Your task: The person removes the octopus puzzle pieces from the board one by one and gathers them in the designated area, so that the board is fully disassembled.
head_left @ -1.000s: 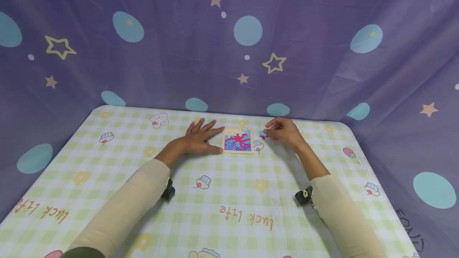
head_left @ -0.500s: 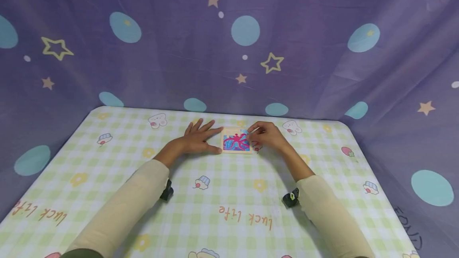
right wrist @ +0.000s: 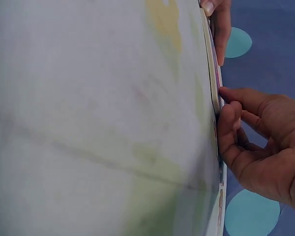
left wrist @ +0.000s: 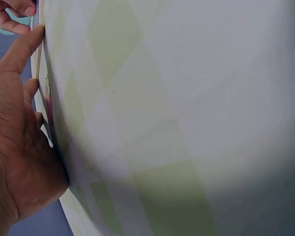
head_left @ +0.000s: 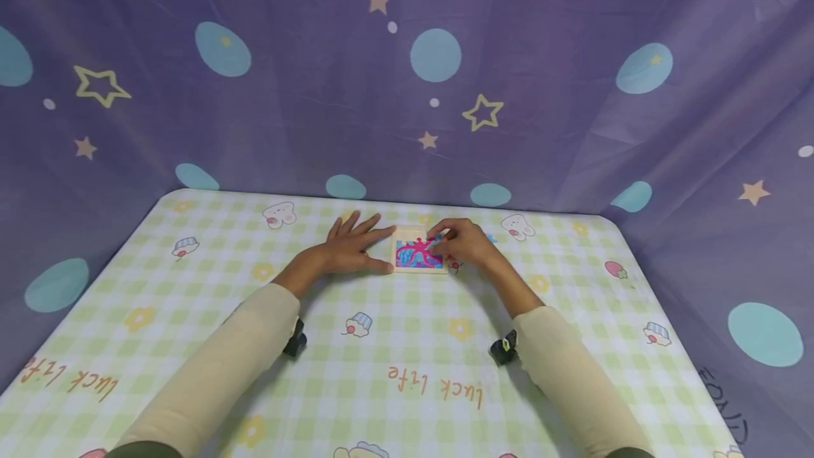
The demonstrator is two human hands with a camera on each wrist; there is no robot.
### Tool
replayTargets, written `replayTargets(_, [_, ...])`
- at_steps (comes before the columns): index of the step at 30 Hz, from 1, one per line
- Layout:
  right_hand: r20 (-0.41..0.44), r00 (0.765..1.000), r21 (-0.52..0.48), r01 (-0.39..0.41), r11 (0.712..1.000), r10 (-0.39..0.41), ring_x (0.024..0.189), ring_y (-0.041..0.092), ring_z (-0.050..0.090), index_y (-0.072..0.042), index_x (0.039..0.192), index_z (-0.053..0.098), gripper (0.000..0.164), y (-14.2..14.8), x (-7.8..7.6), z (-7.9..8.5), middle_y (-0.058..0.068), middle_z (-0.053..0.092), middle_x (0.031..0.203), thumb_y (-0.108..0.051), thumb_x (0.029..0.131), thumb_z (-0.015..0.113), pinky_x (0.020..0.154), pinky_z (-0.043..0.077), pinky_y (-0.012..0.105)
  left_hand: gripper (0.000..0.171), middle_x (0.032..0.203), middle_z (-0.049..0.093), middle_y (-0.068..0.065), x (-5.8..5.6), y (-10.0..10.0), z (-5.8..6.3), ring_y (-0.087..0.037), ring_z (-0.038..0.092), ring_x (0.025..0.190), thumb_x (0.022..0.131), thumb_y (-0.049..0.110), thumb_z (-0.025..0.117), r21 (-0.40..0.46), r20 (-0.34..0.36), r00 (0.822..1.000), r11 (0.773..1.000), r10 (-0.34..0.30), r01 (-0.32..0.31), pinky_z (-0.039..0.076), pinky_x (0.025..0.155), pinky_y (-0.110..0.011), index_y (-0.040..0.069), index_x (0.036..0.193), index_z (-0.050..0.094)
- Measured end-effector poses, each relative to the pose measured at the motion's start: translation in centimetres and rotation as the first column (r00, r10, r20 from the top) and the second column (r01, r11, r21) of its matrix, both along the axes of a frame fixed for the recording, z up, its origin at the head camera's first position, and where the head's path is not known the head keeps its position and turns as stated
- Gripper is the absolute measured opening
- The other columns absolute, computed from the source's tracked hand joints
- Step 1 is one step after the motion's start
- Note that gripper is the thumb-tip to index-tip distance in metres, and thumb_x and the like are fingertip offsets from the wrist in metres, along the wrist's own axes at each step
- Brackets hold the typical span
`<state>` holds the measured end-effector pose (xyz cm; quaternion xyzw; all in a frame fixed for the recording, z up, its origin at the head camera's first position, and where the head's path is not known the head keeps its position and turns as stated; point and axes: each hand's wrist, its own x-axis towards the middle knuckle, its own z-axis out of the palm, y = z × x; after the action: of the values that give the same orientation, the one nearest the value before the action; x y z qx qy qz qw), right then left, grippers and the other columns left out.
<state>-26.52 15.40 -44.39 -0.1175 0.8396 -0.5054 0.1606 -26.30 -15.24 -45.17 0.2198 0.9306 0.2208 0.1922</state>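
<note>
A small square jigsaw puzzle (head_left: 415, 257) showing a pink octopus on blue lies in a pale wooden tray (head_left: 408, 230) at the back of the table. My left hand (head_left: 346, 249) lies spread at the tray's left side, thumb and index fingertip at its two left corners. Over the tray's upper right, my right hand (head_left: 467, 242) has thumb and index finger together, pinching a puzzle piece that the fingers mostly hide. In the right wrist view, these fingertips (right wrist: 225, 93) are right at the tray's edge (right wrist: 211, 64).
A bit of blue (head_left: 491, 237), like another puzzle piece, shows just behind the right wrist. The table (head_left: 407, 345) wears a green-and-white checked cloth with printed cupcakes and flowers. A purple curtain (head_left: 286, 90) with stars hangs behind its back edge.
My right hand has moved left from beside the tray to over its upper right, bringing the puzzle piece along. The blue bit behind it has come into view. The left hand stays put.
</note>
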Motion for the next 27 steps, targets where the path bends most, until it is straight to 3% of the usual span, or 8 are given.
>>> replayTargets(2, [0.002, 1.000, 0.028, -0.001, 1.000, 0.001, 0.056, 0.017, 0.064, -0.003, 0.129, 0.079, 0.030, -0.1, 0.0, 0.1, 0.004, 0.069, 0.075, -0.006, 0.100, 0.082, 0.059, 0.055, 0.031, 0.102, 0.194, -0.002, -0.004, -0.3, -0.2, -0.6, -0.043, -0.022, 0.176, 0.097, 0.081, 0.069, 0.015, -0.008, 1.000, 1.000, -0.005, 0.005, -0.021, 0.137, -0.070, 0.040, 0.181, 0.027])
replayTargets(7, [0.016, 1.000, 0.084, 0.006, 0.996, -0.007, 0.058, 0.017, 0.067, -0.006, 0.130, 0.081, 0.030, -0.3, -0.1, 0.3, 0.004, 0.071, 0.075, -0.008, 0.100, 0.083, 0.060, 0.056, 0.030, 0.105, 0.194, -0.001, -0.004, -0.4, -0.4, -0.9, -0.045, -0.022, 0.176, 0.093, 0.087, 0.068, 0.038, -0.009, 1.000, 0.999, -0.005, 0.005, -0.022, 0.136, -0.072, 0.042, 0.180, 0.029])
replayTargets(9, [0.023, 1.000, 0.095, 0.013, 0.995, -0.015, 0.058, 0.016, 0.067, -0.007, 0.129, 0.081, 0.030, -0.4, -0.1, 0.3, 0.004, 0.071, 0.075, -0.008, 0.100, 0.083, 0.060, 0.056, 0.030, 0.105, 0.194, 0.000, -0.004, -0.1, -0.2, -0.2, -0.045, -0.022, 0.176, 0.094, 0.085, 0.069, 0.033, 0.006, 1.000, 0.999, 0.000, 0.000, -0.021, 0.137, -0.071, 0.041, 0.180, 0.029])
replayTargets(12, [0.027, 0.999, 0.097, 0.015, 0.995, -0.018, 0.057, 0.016, 0.065, -0.005, 0.130, 0.081, 0.031, -0.5, -0.1, 0.4, 0.003, 0.070, 0.074, -0.007, 0.099, 0.083, 0.058, 0.056, 0.029, 0.106, 0.194, 0.000, -0.004, -0.4, -0.3, -0.8, -0.046, -0.022, 0.176, 0.092, 0.088, 0.068, 0.029, -0.012, 1.000, 1.000, -0.002, 0.002, -0.021, 0.136, -0.073, 0.042, 0.180, 0.029])
replayTargets(18, [0.042, 0.999, 0.089, 0.006, 0.996, -0.010, 0.055, 0.017, 0.056, -0.004, 0.129, 0.079, 0.028, -0.6, 0.0, 0.9, 0.006, 0.068, 0.073, -0.005, 0.101, 0.082, 0.058, 0.051, 0.030, 0.101, 0.194, -0.001, -0.003, 0.2, 0.2, 0.5, -0.042, -0.021, 0.177, 0.097, 0.078, 0.070, 0.001, 0.009, 1.000, 1.000, 0.011, -0.011, -0.020, 0.139, -0.068, 0.040, 0.181, 0.027])
replayTargets(24, [0.034, 0.999, 0.093, 0.015, 0.996, -0.018, 0.055, 0.015, 0.054, -0.004, 0.127, 0.077, 0.028, -0.9, 0.0, 1.0, 0.002, 0.059, 0.072, -0.003, 0.100, 0.082, 0.057, 0.050, 0.028, 0.098, 0.194, -0.001, -0.003, 0.3, 0.3, 0.6, -0.041, -0.021, 0.177, 0.100, 0.073, 0.070, -0.022, -0.007, 1.000, 1.000, 0.009, -0.009, -0.019, 0.139, -0.067, 0.039, 0.181, 0.027])
replayTargets(27, [-0.012, 1.000, 0.108, 0.021, 0.994, -0.020, 0.053, 0.013, 0.056, -0.003, 0.126, 0.078, 0.028, -1.0, 0.0, 0.8, 0.008, 0.062, 0.084, -0.001, 0.098, 0.083, 0.054, 0.050, 0.026, 0.101, 0.194, -0.001, -0.003, -0.1, 0.2, -0.1, -0.042, -0.021, 0.177, 0.097, 0.078, 0.070, -0.020, -0.013, 1.000, 1.000, 0.010, -0.010, -0.019, 0.138, -0.069, 0.040, 0.181, 0.028])
